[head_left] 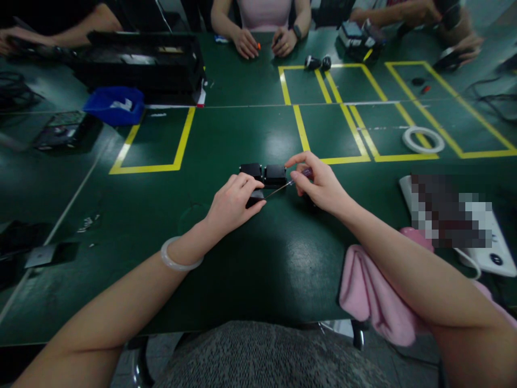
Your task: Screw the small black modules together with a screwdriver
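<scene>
Near the middle of the green table, my left hand (236, 200) is closed on a small black block-like part (255, 197), its thumb and fingers at the part's edges. My right hand (319, 183) grips the purple handle of a thin screwdriver (290, 182), with the forefinger stretched out past it. The screwdriver's shaft slants down to the left, its tip at the held part by my left thumb. Just behind stand two more black blocks, one on the left (251, 171) and one on the right (276, 173). What lies under my left fingers is hidden.
A blue bin (115, 106) stands at the back left by a long black housing (141, 62). Loose screws (88, 222) lie on the left. A white tape roll (423, 140), a power strip (498, 237) and a pink cloth (375, 291) are on the right. Several people sit opposite.
</scene>
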Demonstrator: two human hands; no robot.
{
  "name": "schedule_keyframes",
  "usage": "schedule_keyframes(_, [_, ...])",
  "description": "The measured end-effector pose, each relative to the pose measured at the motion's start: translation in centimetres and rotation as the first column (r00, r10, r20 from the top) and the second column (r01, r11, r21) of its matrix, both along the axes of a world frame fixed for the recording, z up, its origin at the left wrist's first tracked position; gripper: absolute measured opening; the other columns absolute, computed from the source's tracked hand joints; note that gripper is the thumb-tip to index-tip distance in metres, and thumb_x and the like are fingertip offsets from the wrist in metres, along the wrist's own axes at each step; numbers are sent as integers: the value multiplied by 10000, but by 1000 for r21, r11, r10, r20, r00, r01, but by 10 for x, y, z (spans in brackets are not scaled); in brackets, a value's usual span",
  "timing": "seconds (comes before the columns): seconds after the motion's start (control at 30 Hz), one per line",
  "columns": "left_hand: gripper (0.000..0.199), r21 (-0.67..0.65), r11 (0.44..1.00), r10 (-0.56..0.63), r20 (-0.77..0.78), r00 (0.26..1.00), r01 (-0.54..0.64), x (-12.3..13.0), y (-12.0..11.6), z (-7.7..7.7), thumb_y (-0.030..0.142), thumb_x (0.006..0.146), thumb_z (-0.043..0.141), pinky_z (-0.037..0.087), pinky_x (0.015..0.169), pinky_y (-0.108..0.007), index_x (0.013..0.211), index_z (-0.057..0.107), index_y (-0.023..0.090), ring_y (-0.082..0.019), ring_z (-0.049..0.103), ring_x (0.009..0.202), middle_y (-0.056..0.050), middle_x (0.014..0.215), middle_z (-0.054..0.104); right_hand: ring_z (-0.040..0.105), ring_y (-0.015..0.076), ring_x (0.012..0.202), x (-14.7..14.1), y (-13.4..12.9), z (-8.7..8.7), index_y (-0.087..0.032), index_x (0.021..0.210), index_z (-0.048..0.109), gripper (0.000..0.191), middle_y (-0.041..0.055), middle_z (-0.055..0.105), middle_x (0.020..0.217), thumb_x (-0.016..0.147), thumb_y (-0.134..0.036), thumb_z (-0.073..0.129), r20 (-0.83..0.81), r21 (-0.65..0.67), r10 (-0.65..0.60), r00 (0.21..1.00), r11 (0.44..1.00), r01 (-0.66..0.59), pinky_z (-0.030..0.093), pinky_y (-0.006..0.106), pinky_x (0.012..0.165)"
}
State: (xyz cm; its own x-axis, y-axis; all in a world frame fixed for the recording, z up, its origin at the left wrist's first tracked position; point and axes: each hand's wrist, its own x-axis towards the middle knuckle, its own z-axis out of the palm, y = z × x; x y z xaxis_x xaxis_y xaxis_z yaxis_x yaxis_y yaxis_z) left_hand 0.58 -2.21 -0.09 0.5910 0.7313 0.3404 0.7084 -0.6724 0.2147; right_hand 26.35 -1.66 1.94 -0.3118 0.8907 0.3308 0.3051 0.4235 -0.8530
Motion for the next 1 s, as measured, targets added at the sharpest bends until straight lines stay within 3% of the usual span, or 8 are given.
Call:
schedule_keyframes(0.23, [268,12,1000,-7,-8,1000,8,0,0,0,271,979,669,558,906,-440,1225,619,177,-310,642,1087,-131,1199,686,486,105,473,2,1,-1,-220,1018,595,186,-82,523,576,1053,-403,583,13,-75,24,1000,997,-23,349,275,522])
schedule_keyframes(0.47, [272,9,1000,-12,8,1000,12,-1,0,0,276,977,686,556,911,-440,1221,621,174,-308,642,1082,-129,1198,688,533,105,509,1,1,-1,-219,1086,573,94,-80,551,646,1028,-292,587,-9,-22,19,1000,1000,-19,404,284,584])
schedule_keyframes(0.6, [280,22,1000,-14,3,1000,14,-1,0,-1,268,970,697,556,902,-430,1221,626,167,-307,644,1079,-129,1195,689,492,99,455,1,2,-2,-210,1023,594,181,-88,509,559,1059,-386,578,-1,-76,19,1000,997,-19,342,265,506])
schedule_keyframes(0.83, [283,47,999,-17,0,1000,17,-1,1,-2,265,969,707,562,909,-436,1219,632,155,-308,647,1072,-132,1188,692,519,97,484,0,1,-2,-211,1178,552,162,-93,535,642,1043,-293,589,-18,1,24,1000,1000,-23,391,272,557])
schedule_keyframes(1.0, [283,32,999,-18,11,1000,18,-1,1,-2,259,965,708,560,915,-437,1221,635,166,-310,650,1087,-130,1194,691,493,101,455,0,2,-3,-211,1037,585,212,-93,503,552,1075,-417,557,-24,-47,22,999,999,-23,343,265,509])
